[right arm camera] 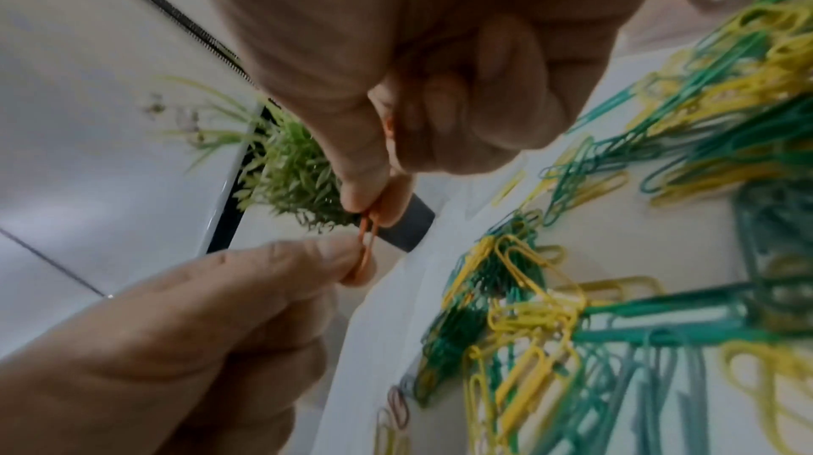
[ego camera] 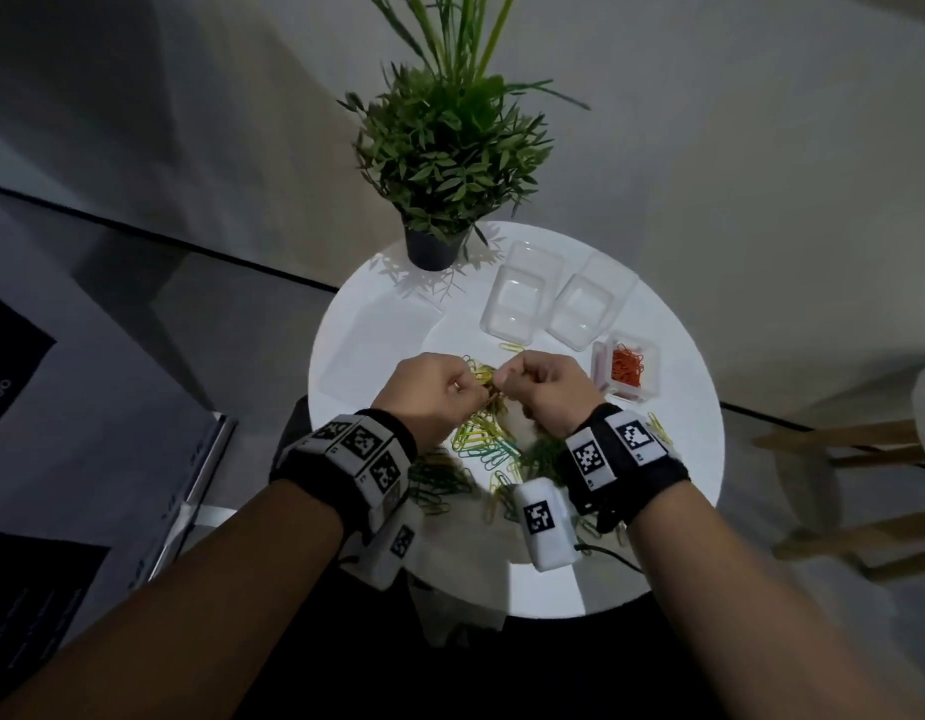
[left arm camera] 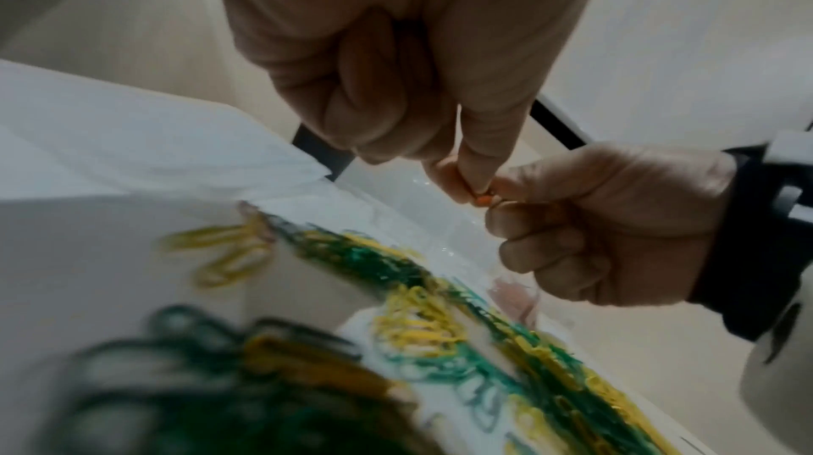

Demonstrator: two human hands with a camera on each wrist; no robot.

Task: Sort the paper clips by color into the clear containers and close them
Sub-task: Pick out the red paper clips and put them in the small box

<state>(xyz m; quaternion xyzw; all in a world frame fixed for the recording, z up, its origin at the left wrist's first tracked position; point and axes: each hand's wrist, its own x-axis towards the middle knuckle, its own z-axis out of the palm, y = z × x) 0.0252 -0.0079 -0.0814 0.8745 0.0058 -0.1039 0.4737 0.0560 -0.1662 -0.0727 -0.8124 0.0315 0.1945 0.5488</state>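
Note:
Both hands meet above the middle of the round white table (ego camera: 673,475). My left hand (ego camera: 452,383) and right hand (ego camera: 528,383) each pinch an end of the orange paper clips (right arm camera: 368,242) between thumb and forefinger, and the clips look hooked together. The other fingers of both hands are curled in. Beneath the hands lies a loose pile of yellow and green paper clips (ego camera: 484,440). To the right stands a clear container with orange clips (ego camera: 626,368) inside, open. Two empty clear containers (ego camera: 520,298) (ego camera: 587,304) sit side by side behind it.
A potted green plant (ego camera: 439,163) stands at the table's far edge, just behind the hands. Crumpled clear plastic (ego camera: 450,595) hangs over the near edge. A few yellow clips (ego camera: 660,426) lie apart at the right. A wooden stool (ego camera: 845,491) stands right of the table.

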